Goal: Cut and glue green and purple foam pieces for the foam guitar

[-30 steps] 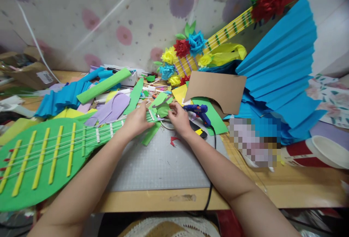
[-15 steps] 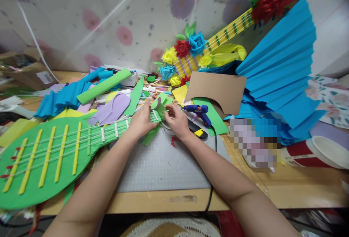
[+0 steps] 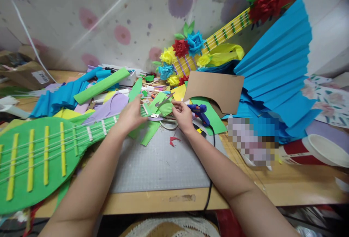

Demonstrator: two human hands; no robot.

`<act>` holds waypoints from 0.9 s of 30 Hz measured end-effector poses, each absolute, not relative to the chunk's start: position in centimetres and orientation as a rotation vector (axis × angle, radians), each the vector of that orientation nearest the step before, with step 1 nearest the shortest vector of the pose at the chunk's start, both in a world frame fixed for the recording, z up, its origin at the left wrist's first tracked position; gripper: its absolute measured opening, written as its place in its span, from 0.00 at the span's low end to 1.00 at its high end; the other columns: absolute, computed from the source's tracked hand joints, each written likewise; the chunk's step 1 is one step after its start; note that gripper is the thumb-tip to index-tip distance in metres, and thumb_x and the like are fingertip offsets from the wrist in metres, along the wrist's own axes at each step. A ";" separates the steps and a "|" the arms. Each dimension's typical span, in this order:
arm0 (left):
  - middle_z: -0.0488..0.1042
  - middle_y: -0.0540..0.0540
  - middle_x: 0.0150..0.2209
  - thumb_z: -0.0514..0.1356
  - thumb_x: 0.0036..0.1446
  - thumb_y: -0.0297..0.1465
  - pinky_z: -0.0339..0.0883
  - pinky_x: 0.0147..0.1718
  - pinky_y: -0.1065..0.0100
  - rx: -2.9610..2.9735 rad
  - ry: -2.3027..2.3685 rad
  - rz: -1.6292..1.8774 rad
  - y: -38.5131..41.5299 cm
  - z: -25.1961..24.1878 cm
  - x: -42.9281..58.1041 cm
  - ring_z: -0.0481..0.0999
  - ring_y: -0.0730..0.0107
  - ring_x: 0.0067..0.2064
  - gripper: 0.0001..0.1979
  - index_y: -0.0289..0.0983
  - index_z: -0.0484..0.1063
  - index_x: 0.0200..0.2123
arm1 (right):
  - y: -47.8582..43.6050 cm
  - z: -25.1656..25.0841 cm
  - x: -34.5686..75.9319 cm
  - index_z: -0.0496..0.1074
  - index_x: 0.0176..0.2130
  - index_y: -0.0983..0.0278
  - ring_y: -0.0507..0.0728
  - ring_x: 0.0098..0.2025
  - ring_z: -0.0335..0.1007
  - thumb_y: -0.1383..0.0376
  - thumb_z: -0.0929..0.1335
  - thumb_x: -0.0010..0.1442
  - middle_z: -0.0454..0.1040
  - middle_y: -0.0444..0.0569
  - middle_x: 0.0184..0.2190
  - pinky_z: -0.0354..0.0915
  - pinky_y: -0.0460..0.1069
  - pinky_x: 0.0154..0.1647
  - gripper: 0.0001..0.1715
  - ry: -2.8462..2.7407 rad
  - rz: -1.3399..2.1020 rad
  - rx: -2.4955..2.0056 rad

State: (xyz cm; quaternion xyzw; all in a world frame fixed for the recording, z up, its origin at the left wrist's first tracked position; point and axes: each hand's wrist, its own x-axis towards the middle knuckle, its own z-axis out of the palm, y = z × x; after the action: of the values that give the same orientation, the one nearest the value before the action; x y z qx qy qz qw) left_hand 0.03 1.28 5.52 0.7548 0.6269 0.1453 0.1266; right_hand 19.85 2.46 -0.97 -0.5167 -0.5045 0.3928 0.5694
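My left hand [image 3: 131, 117] lies over the narrow neck of a green paper guitar [image 3: 51, 157], thumb on the near side and fingers on the far side. The guitar carries yellow strips and pale strings, and its body runs past the left edge. With fingertips pinched, my right hand [image 3: 182, 116] holds the edge of a light green paper piece [image 3: 165, 108]. Under that paper lie scissors [image 3: 168, 124], their blades partly covered. Green paper strips [image 3: 150, 133] rest on the grey cutting mat [image 3: 163, 168] between my hands.
A blue glue gun [image 3: 200, 109] with a black cord lies right of my right hand. Brown cardboard [image 3: 215, 86] leans behind it. Further back are a yellow flowered guitar [image 3: 229, 31] and a pleated blue paper fan [image 3: 280, 73]. A paper bucket [image 3: 300, 153] lies at right.
My left hand and the green guitar have shifted left, away from my right hand. The scissors and the light green paper now show more clearly between my hands.
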 end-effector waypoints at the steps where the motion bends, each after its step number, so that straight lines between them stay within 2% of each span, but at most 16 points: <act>1: 0.65 0.38 0.56 0.64 0.45 0.37 0.62 0.50 0.59 2.181 1.883 0.440 1.6 5.7 -0.4 0.67 0.52 0.55 0.45 0.38 0.44 0.63 | 2.5 -1.0 19.9 0.66 0.36 0.63 0.54 0.38 0.72 0.64 0.65 0.50 0.73 0.49 0.35 0.70 0.51 0.41 0.11 -1.181 0.941 -1.210; 8: 0.64 0.35 0.57 0.61 0.49 0.34 0.58 0.54 0.58 2.227 1.979 0.479 3.2 4.5 -2.0 0.63 0.52 0.57 0.39 0.34 0.46 0.62 | 2.2 -1.5 19.2 0.66 0.36 0.62 0.53 0.37 0.72 0.64 0.65 0.50 0.72 0.46 0.32 0.71 0.51 0.40 0.11 -1.244 0.981 -1.216; 12: 0.65 0.36 0.54 0.59 0.50 0.35 0.57 0.55 0.59 2.301 1.944 0.399 3.4 4.4 -2.4 0.63 0.54 0.57 0.29 0.34 0.58 0.55 | 2.2 -1.8 19.3 0.65 0.36 0.62 0.53 0.36 0.72 0.65 0.64 0.50 0.71 0.46 0.31 0.71 0.50 0.37 0.10 -1.241 0.985 -1.221; 15: 0.71 0.42 0.48 0.56 0.52 0.40 0.63 0.47 0.61 2.229 1.972 0.273 2.6 5.7 -2.6 0.70 0.57 0.50 0.19 0.39 0.65 0.46 | 2.2 -1.8 19.4 0.64 0.37 0.62 0.54 0.35 0.72 0.65 0.64 0.51 0.71 0.47 0.32 0.71 0.50 0.34 0.11 -1.247 0.996 -1.232; 18: 0.75 0.42 0.42 0.59 0.47 0.44 0.66 0.38 0.61 2.124 1.965 -0.131 1.5 6.8 -2.2 0.74 0.54 0.43 0.21 0.39 0.67 0.42 | 2.1 -1.8 19.4 0.64 0.38 0.62 0.54 0.39 0.72 0.66 0.64 0.51 0.72 0.48 0.35 0.71 0.51 0.38 0.11 -1.281 0.943 -1.243; 21: 0.74 0.38 0.46 0.64 0.39 0.44 0.66 0.38 0.60 2.129 1.955 -0.442 0.7 6.9 -1.0 0.73 0.49 0.46 0.27 0.38 0.66 0.43 | 2.1 -1.9 19.4 0.64 0.38 0.61 0.53 0.39 0.72 0.67 0.64 0.51 0.72 0.48 0.37 0.70 0.51 0.41 0.12 -1.321 0.915 -1.264; 24: 0.73 0.35 0.47 0.64 0.38 0.39 0.67 0.37 0.61 2.172 1.961 -0.525 0.4 6.3 0.0 0.73 0.49 0.46 0.28 0.36 0.66 0.45 | 2.0 -1.9 19.5 0.64 0.39 0.60 0.52 0.36 0.72 0.68 0.64 0.51 0.72 0.48 0.39 0.71 0.51 0.40 0.13 -1.342 0.896 -1.296; 27: 0.73 0.34 0.46 0.62 0.38 0.35 0.67 0.36 0.62 2.184 1.922 -0.504 0.4 6.0 0.0 0.74 0.50 0.45 0.28 0.35 0.66 0.46 | 2.1 -1.9 19.6 0.64 0.39 0.61 0.53 0.39 0.72 0.68 0.64 0.50 0.72 0.49 0.40 0.69 0.51 0.42 0.13 -1.355 0.873 -1.289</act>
State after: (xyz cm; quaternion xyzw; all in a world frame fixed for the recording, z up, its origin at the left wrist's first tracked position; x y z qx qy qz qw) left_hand -0.02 0.45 6.01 0.7364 0.6480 -0.1700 0.0944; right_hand 19.60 2.07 -1.93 -0.5361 -0.5635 0.3632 0.5129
